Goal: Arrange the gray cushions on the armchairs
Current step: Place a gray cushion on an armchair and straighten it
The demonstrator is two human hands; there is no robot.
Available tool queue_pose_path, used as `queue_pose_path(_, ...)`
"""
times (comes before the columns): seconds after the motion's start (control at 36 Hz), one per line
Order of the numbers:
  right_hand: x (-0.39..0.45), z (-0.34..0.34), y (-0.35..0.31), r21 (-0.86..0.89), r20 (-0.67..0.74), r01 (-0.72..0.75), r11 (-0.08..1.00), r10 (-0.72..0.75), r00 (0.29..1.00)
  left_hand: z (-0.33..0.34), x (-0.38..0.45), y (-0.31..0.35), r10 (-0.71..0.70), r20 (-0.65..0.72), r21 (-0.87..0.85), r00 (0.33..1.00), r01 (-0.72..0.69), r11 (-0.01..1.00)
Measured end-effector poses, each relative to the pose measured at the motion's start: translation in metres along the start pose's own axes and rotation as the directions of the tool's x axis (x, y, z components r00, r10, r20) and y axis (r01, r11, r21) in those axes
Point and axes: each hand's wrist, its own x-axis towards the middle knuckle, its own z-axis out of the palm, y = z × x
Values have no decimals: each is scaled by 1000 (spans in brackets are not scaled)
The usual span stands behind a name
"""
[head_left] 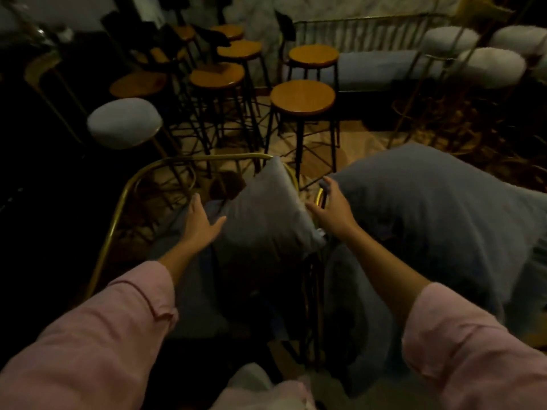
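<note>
A gray cushion [263,214] stands tilted on one corner inside a gold-framed armchair [118,208], leaning against its right side. My left hand [201,220] rests open at the cushion's left edge, fingers spread. My right hand [331,208] is open at its right edge, by the chair's rail. A larger gray cushion [429,208] lies on the neighbouring armchair to the right. The left chair's gray seat pad [192,291] shows under my left forearm.
Several wooden-topped bar stools [302,97] on black legs crowd the floor just beyond the armchairs. A white padded stool [124,122] stands at left, more white stools [491,66] at far right. A gold-railed bench [370,28] runs along the back wall.
</note>
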Motion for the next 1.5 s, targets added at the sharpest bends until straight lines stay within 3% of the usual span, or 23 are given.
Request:
queue_pose_path(0.14, 12, 48, -4, -16, 141, -41, 999, 43, 989, -7, 9, -71, -114, 9, -44, 993, 115, 992)
queue_pose_path(0.28, 31, 93, 5, -78, 162, -282, 956, 291, 943, 12, 28, -124, -330, 82, -117, 940, 338, 934)
queue_pose_path(0.42, 55, 134, 11, -261, 93, -365, 894, 399, 912, 42, 56, -166, -494, 223, -182, 841, 533, 826)
queue_pose_path(0.5, 72, 159, 17, -348, 6, -470, 811, 503, 864, 62, 72, -184, -518, 330, -179, 789, 591, 786)
queue_pose_path(0.61, 89, 179, 27, -336, -52, -570, 750, 589, 806, 89, 99, -201, -500, 465, -205, 731, 638, 742)
queue_pose_path(0.78, 99, 198, 45, -393, -143, -565, 725, 559, 817, 128, 137, -210, -574, 625, -243, 529, 831, 501)
queue_pose_path(0.86, 100, 201, 53, -449, -146, -541, 712, 539, 830, 149, 151, -215, -550, 684, -293, 479, 871, 394)
queue_pose_path(1.03, 111, 190, 80, -435, -138, -516, 738, 511, 848, 199, 164, -220, -443, 745, -447, 498, 867, 221)
queue_pose_path(1.14, 116, 189, 93, -463, -202, -482, 744, 441, 875, 240, 166, -248, -455, 687, -591, 566, 800, 104)
queue_pose_path(1.31, 112, 193, 87, -478, -248, -462, 747, 390, 887, 227, 166, -227, -405, 694, -621, 595, 780, 82)
queue_pose_path(1.5, 106, 195, 60, -366, -211, -444, 818, 392, 896, 183, 166, -228, -392, 646, -652, 655, 741, 161)
